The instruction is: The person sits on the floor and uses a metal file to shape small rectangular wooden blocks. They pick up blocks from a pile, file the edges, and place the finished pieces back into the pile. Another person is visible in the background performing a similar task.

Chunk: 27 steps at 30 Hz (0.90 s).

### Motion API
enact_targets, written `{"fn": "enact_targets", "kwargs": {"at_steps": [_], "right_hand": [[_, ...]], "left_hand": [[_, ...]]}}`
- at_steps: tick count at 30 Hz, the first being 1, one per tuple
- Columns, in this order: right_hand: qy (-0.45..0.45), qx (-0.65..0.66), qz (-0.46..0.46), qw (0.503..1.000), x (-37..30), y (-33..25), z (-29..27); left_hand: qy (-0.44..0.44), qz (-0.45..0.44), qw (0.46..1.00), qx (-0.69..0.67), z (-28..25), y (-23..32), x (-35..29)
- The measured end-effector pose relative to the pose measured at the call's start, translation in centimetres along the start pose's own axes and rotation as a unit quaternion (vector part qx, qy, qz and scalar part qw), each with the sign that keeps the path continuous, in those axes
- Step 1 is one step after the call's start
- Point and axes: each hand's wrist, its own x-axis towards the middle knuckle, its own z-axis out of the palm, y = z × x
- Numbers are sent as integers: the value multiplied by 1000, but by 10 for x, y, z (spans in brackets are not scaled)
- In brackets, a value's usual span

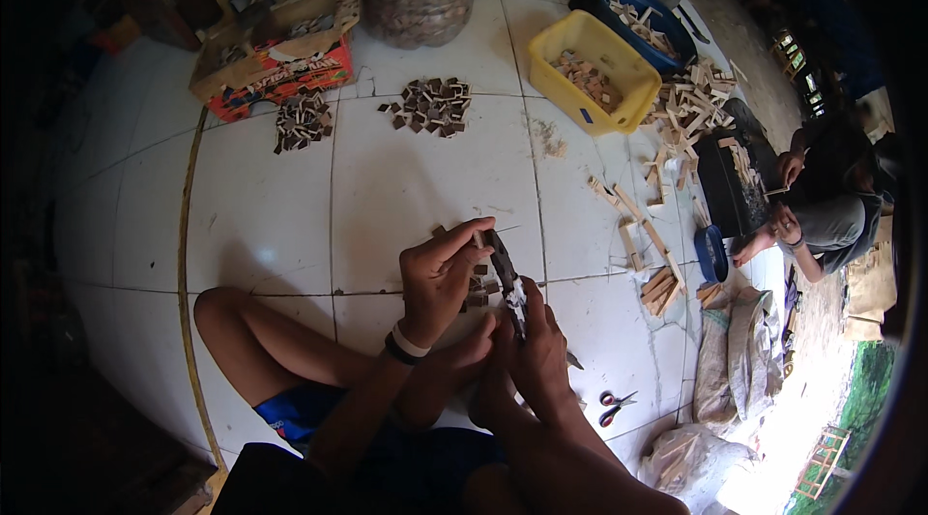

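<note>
Dark hand tool (501, 259), held up above the tiled floor (256, 201) between the seated person's two hands: that is what I see first from the head view. Its long axis runs from the left fingertips, at the upper end, down and slightly rightward into the right hand (544, 351). A whitish, metallic-looking patch shows partway along it, just above the right fingers. The right grip is closed around the lower part. The left hand (432, 285) lies left of the tool, its thumb and finger drawn close together at the upper end; whether they pinch the tool itself or some small piece against it, I cannot tell. So the left grip is the nearer one to the upper end, and the right to the lower.

Below the hands, near the person's feet, small brown wooden chips (476, 301) lie on the tiles, partly hidden by the left hand. Farther out sit two heaps of similar chips, a left heap (304, 120) and a right heap (432, 107). Off to the right are a yellow basin (551, 88), loose pale sticks (660, 293) and scissors (617, 403). Beyond them, another person's hand (790, 168) is busy over separate work.
</note>
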Motion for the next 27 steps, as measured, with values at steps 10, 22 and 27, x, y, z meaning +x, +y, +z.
{"fn": "enact_targets", "kwargs": {"at_steps": [10, 22, 27], "right_hand": [[57, 32, -52, 997, 4, -1, 2], [-55, 93, -80, 991, -5, 6, -20], [-72, 120, -78, 987, -6, 1, -21]], "left_hand": [[32, -133, 985, -102, -14, -17, 1], [-45, -272, 946, -174, -57, 16, 10], [-60, -282, 942, -172, -57, 21, 9]]}}
